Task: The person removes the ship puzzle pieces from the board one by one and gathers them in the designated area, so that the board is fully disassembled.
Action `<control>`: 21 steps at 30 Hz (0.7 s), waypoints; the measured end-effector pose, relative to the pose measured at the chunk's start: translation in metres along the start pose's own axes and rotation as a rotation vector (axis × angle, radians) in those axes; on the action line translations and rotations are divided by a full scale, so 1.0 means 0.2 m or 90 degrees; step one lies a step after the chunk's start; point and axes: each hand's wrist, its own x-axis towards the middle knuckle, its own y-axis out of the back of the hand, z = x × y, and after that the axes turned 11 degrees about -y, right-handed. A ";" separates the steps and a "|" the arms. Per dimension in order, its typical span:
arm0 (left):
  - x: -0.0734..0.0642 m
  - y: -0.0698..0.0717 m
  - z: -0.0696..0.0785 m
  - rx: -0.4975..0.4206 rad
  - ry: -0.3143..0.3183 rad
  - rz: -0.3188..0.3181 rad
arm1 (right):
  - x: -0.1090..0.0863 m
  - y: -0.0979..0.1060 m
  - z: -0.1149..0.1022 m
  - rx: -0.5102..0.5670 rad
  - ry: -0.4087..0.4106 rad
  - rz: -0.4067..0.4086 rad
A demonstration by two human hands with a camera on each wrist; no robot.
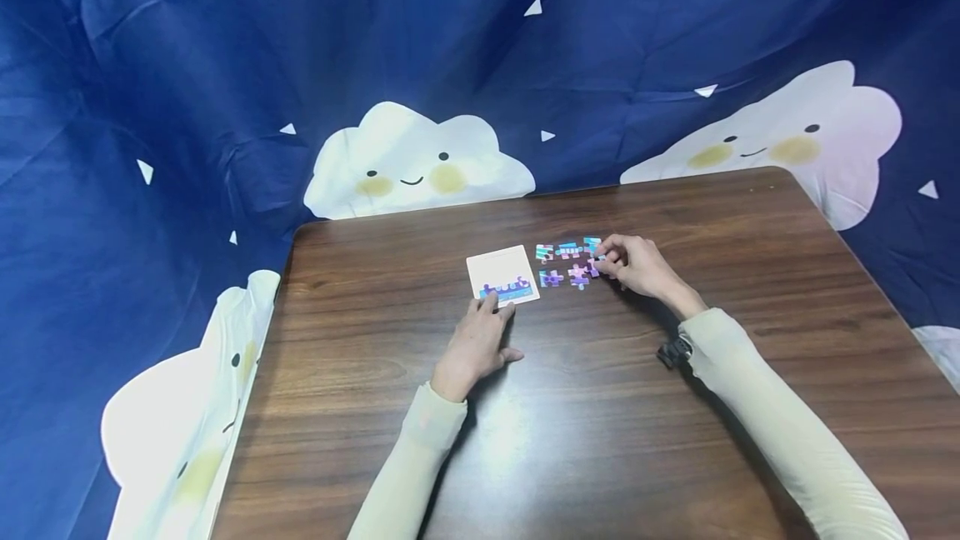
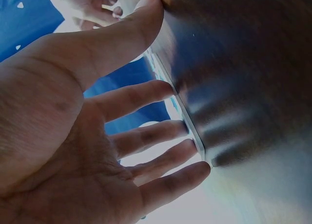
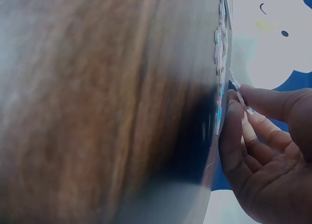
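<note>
A square white puzzle tray (image 1: pixel 497 262) lies on the table, with a strip of joined purple and blue pieces (image 1: pixel 510 289) along its near side. My left hand (image 1: pixel 474 344) rests at the tray's near edge. In the left wrist view its fingers are nearly straight, the fingertips right at the tray's rim (image 2: pixel 199 142). To the right of the tray, my right hand (image 1: pixel 637 265) pinches a jigsaw piece (image 3: pixel 240 93) between thumb and fingers. That piece is tilted in the right wrist view, beside the row of loose pieces.
Several loose jigsaw pieces (image 1: pixel 551 278) lie in two rough rows right of the tray. The brown wooden table (image 1: pixel 360 340) extends around them. A blue curtain (image 1: pixel 600 40) with smiling clouds hangs behind the far edge. A small black device (image 1: pixel 673 352) sits at my right wrist.
</note>
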 end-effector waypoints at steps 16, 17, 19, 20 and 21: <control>0.00 0.00 0.00 -0.010 0.009 -0.006 | -0.01 0.01 0.04 -0.077 0.009 0.029; 0.00 0.00 0.00 -0.009 0.009 -0.006 | -0.02 0.01 0.04 -0.081 0.013 0.033; 0.00 0.00 0.00 -0.008 0.007 -0.007 | -0.01 0.01 0.05 -0.088 0.023 0.041; 0.00 0.00 0.00 -0.008 0.007 -0.007 | -0.01 0.01 0.06 -0.088 0.026 0.043; 0.00 0.00 0.00 -0.007 0.007 -0.008 | -0.01 0.01 0.06 -0.089 0.029 0.046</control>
